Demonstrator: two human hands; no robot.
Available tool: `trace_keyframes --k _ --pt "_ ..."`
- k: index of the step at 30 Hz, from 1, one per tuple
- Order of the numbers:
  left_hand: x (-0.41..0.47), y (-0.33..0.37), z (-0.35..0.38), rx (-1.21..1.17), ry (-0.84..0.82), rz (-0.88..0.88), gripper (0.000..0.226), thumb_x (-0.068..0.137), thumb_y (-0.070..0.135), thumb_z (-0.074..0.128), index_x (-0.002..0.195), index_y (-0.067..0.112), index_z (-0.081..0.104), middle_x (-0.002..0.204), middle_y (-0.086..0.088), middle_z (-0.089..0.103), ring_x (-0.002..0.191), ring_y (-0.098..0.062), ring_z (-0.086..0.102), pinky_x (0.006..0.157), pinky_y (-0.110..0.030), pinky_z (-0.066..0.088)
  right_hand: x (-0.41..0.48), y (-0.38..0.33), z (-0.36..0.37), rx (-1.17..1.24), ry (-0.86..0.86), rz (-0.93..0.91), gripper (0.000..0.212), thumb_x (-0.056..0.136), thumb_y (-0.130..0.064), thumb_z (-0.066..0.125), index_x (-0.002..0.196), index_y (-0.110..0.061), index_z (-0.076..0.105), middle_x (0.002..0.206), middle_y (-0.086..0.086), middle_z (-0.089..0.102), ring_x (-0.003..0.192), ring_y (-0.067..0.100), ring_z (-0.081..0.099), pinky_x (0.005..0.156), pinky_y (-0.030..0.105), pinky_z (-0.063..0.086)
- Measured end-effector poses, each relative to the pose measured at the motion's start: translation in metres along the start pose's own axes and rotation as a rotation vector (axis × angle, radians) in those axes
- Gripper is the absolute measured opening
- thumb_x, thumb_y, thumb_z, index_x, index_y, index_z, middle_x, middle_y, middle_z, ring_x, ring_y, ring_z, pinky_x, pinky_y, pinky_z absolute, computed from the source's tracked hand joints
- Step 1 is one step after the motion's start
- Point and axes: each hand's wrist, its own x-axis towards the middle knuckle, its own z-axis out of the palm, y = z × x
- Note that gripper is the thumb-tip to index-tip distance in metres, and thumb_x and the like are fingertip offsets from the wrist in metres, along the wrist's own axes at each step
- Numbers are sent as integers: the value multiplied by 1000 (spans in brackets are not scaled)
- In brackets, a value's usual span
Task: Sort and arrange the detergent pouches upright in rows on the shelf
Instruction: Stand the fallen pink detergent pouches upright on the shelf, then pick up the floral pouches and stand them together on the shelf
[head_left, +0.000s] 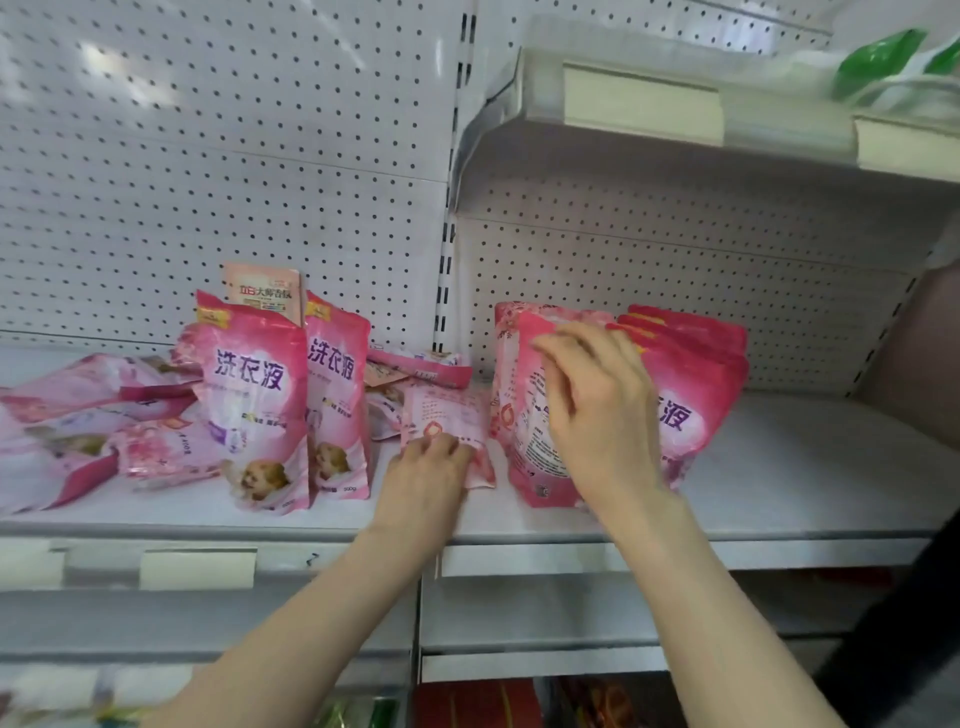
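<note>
While left hand (427, 470) pinches flat pouch (448, 410) lying front-to-back, right hand (597, 410) splayed on upright pouch (522, 415)

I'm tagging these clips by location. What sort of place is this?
Probably a shop aisle: white pegboard back panels, blank price-label holders along the shelf edge, and many identical pink detergent pouches being stocked.
</note>
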Motion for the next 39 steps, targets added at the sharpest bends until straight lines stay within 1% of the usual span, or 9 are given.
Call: trace_keyframes --k 5,10,16,20,22,25,28,32,39 --pt "-41 -7 1 -28 47 61 44 92 28 53 135 32 44 138 8 48 122 -24 45 96 -39 43 -14 -19 71 70 -592 233 30 99 -24 54 126 -14 61 117 9 67 105 27 63 91 34 50" --pt "-68 -20 -4 -163 197 148 47 79 17 70 125 23 62 129 4 60 118 -24 58 99 -34 49 -26 -21 134 -6 -1045 577 69 100 -47 44 151 -4 27 146 22 46 132 38 46 109 43 40" --pt "-82 -28 13 -208 354 193 33 79 17 73 112 18 68 114 0 66 112 -21 57 103 -33 45 -16 -15 153 325 -791 930 92 90 -28 69 154 -6 7 136 16 56 114 34 61 91 41 53" --pt "-80 -31 10 -374 359 147 26 90 34 55 102 16 69 110 3 65 107 -15 59 98 -24 41 -15 -9 149 551 -598 1112 46 80 -1 75 117 -11 50 123 12 63 100 33 68 85 48 59" --pt "-80 -34 7 -458 306 81 29 92 41 51 101 19 67 111 7 63 99 -10 61 89 -23 47 -15 -12 144 665 -510 1115 32 81 4 71 92 -18 52 113 8 67 94 31 71 82 51 59" --pt "-78 -42 6 -582 264 -16 31 94 47 47 111 25 60 115 15 56 87 -1 60 79 -25 52 -11 -21 135 823 -412 1015 39 86 2 66 117 -19 54 106 3 67 97 23 69 87 49 57" --pt "-73 -48 1 -773 266 -150 42 95 48 49 131 28 51 125 15 51 101 3 58 83 -20 53 -9 -34 121 894 -301 901 67 90 -1 64 147 -25 38 106 -3 64 95 8 66 84 36 58" --pt "-66 -47 -10 -1069 205 -262 52 91 49 55 138 30 43 127 20 55 111 13 53 85 -5 45 -12 -44 89 1135 -202 779 62 90 7 60 132 -36 46 104 5 68 94 8 69 80 30 58" --pt "-60 -33 -34 -1587 89 -290 49 82 32 73 127 22 53 120 1 69 108 -14 67 85 -29 58 -14 -22 44 1593 -370 921 58 76 8 61 125 -23 56 123 16 67 105 28 70 75 38 61"
